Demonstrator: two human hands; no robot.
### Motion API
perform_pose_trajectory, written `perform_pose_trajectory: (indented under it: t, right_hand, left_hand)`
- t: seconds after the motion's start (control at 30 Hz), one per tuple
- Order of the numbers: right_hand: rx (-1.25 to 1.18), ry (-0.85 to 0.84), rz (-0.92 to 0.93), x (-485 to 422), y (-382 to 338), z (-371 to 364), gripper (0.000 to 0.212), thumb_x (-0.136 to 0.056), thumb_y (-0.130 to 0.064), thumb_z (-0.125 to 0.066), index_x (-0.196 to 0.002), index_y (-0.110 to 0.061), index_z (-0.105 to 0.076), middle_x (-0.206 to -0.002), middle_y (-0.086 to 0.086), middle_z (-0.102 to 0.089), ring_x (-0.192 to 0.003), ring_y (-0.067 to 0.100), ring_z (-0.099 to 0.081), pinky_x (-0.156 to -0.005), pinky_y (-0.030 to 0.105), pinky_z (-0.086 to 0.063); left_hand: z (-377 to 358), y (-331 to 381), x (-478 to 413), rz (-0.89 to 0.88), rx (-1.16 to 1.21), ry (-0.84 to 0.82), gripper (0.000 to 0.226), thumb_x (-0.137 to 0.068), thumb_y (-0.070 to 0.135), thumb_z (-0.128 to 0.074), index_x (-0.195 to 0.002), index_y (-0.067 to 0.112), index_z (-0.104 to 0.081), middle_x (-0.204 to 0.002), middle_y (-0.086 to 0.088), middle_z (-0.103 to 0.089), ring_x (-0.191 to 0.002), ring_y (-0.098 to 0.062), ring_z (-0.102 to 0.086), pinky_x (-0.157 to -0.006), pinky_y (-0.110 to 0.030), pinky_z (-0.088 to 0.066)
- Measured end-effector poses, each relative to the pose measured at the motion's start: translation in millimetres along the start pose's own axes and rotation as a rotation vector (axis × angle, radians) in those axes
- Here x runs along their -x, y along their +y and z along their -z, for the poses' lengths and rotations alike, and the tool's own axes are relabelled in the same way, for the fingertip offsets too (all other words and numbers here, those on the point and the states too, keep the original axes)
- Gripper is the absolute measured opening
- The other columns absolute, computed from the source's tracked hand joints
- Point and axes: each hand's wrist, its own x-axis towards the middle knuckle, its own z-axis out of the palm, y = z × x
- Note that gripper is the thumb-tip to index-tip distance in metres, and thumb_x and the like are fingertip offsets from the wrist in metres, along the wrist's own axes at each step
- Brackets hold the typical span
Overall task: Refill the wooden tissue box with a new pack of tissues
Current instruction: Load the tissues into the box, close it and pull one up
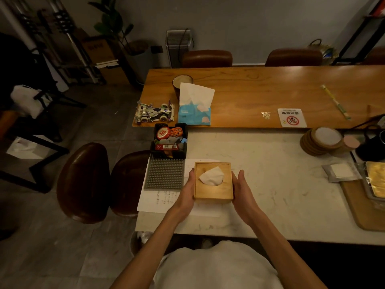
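The square wooden tissue box (214, 191) stands on the white marble table (270, 174), with a white tissue (212, 176) poking out of its round top hole. My left hand (187, 189) presses flat against the box's left side and my right hand (242, 189) against its right side, so the box is gripped between both palms. A blue tissue pack (194, 114) with a white tissue sticking up lies farther back on the wooden table (270, 90), beyond my hands.
Left of the box lie a grey studded mat (164, 174) and a black tray of small items (169, 140) over white papers. A toy car (154, 112) and a cup (182, 82) sit near the pack. Stacked coasters (321, 140) and a wooden tray (362, 205) are at the right. Brown chairs stand to the left.
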Motion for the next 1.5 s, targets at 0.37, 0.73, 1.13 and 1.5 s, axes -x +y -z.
perform_pose_trajectory:
  t: [0.37,0.73,1.13,1.5]
  right_hand:
    - [-0.035,0.034,0.0,-88,-92,23,0.071,-0.095,-0.067,-0.009,-0.141,-0.029,-0.047,-0.122,-0.006,-0.067,-0.114,0.014,-0.062,-0.09,0.029,-0.047]
    - [-0.052,0.057,-0.059,-122,-87,38,0.055,-0.098,-0.061,-0.011,-0.13,-0.036,-0.047,-0.116,-0.008,-0.067,-0.109,0.01,-0.062,-0.092,0.027,-0.046]
    - [-0.064,0.036,-0.049,-150,-94,53,0.068,-0.095,-0.067,-0.011,-0.145,-0.032,-0.041,-0.131,-0.008,-0.062,-0.122,0.011,-0.057,-0.104,0.031,-0.041]
    - [0.077,0.133,-0.014,-122,-70,46,0.083,-0.082,-0.083,-0.014,-0.153,-0.039,-0.016,-0.159,-0.015,-0.022,-0.146,0.01,-0.023,-0.123,0.042,-0.014]
  left_hand:
    - [-27,47,-123,-0.027,-0.095,0.027,0.079,-0.083,0.079,-0.04,-0.144,0.03,-0.042,-0.144,0.004,-0.052,-0.129,-0.015,-0.052,-0.113,-0.044,-0.037]
    - [-13,15,-185,0.068,-0.108,0.051,0.098,-0.07,0.087,-0.048,-0.151,0.035,-0.027,-0.153,0.007,-0.038,-0.137,-0.015,-0.041,-0.117,-0.044,-0.03]
    - [-46,77,-167,0.061,-0.001,-0.001,0.054,-0.1,0.056,-0.014,-0.129,0.033,-0.053,-0.134,-0.001,-0.06,-0.125,-0.021,-0.056,-0.11,-0.046,-0.04]
    - [-43,56,-134,-0.061,-0.304,0.045,0.061,-0.101,0.047,-0.032,-0.154,0.033,-0.005,-0.157,0.017,-0.013,-0.145,-0.005,-0.013,-0.118,-0.029,-0.015]
